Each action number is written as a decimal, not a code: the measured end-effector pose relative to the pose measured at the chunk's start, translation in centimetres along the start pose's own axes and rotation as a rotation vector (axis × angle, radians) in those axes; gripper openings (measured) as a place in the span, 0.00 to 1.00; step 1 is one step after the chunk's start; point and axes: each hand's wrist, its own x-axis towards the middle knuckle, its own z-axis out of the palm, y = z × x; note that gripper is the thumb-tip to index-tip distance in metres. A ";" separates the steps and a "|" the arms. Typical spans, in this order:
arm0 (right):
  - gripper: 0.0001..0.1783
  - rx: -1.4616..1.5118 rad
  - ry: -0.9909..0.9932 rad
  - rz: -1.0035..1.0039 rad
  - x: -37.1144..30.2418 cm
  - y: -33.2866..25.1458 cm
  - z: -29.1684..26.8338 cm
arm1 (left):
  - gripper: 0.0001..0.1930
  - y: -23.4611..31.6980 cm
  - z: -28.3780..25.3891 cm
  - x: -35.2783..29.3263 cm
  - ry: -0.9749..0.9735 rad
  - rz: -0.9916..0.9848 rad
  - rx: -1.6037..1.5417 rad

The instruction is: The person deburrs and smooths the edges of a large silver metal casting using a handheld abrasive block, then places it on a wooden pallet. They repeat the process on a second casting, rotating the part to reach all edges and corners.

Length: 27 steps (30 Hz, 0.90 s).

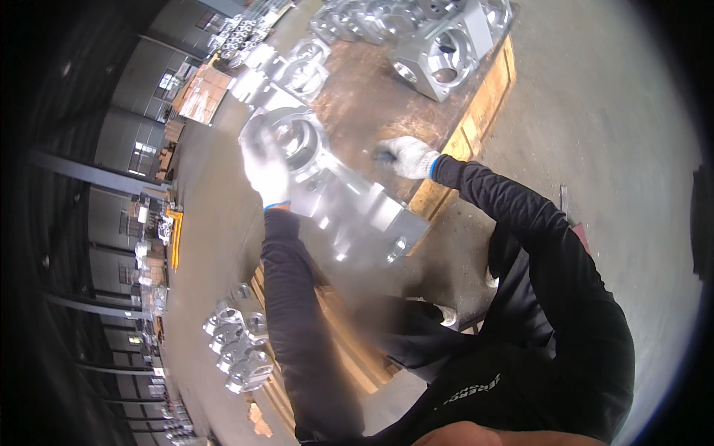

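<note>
At the near end of the brown, wooden-sided surface (353, 82), a large silver metal casting with a round bore (346, 189) lies partly blurred. The white-gloved left hand (265, 167) is at the casting's left side, beside the bore; blur prevents telling whether it grips. The white-gloved right hand (409, 157) is curled, right of the bore; whether it holds anything cannot be told. A boxy silver metal casting (424, 70) stands beyond.

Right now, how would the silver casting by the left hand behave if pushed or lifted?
The silver casting looks metallic and thick-walled, so probably stiff and heavy. Its shiny surface may slip against the gloved left hand. Flat faces suggest sliding rather than rolling.
</note>
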 end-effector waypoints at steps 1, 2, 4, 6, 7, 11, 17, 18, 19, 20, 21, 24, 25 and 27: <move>0.17 0.018 0.022 -0.080 -0.1 0.0 0.2 | 0.16 0.0 0.2 0.0 -0.003 -0.057 -0.026; 0.17 0.127 0.111 -0.159 -0.2 -0.1 0.5 | 0.16 0.1 0.2 0.0 -0.011 -0.014 -0.006; 0.20 0.158 0.120 -0.181 -0.1 -0.4 0.8 | 0.16 0.3 0.2 -0.1 -0.003 -0.026 0.025; 0.26 0.076 0.117 -0.224 0.5 -0.7 1.0 | 0.17 0.5 0.2 -0.1 -0.001 -0.040 0.036; 0.25 -0.022 0.128 -0.230 0.9 -0.9 1.0 | 0.17 0.5 0.2 -0.2 -0.003 -0.036 0.029; 0.29 -0.185 0.218 -0.387 3.4 -1.8 0.8 | 0.17 0.9 0.1 -0.1 -0.015 -0.046 0.051; 0.31 -0.326 0.151 -0.400 4.7 -2.8 0.3 | 0.17 1.0 0.3 -0.1 0.006 -0.056 0.037; 0.31 -0.343 0.173 -0.420 4.4 -2.9 0.1 | 0.17 1.0 0.3 -0.1 0.004 -0.054 0.038; 0.31 -0.368 0.120 -0.396 3.9 -3.0 -0.1 | 0.17 1.0 0.3 -0.1 0.004 -0.052 0.039; 0.31 -0.390 0.100 -0.399 3.4 -3.0 -0.4 | 0.17 1.0 0.2 -0.1 0.003 -0.052 0.043; 0.27 -0.394 0.125 -0.427 2.7 -3.0 -0.7 | 0.17 1.1 0.1 0.0 -0.003 -0.043 0.059; 0.22 -0.380 0.190 -0.543 -0.1 -2.8 -1.7 | 0.17 1.3 0.1 0.0 -0.007 -0.052 0.087; 0.23 -0.404 0.174 -0.549 -1.1 -2.7 -2.0 | 0.17 1.3 0.1 0.0 -0.005 -0.068 0.079; 0.24 -0.455 0.201 -0.574 -3.2 -2.3 -2.5 | 0.17 1.4 0.3 -0.2 0.002 -0.080 0.039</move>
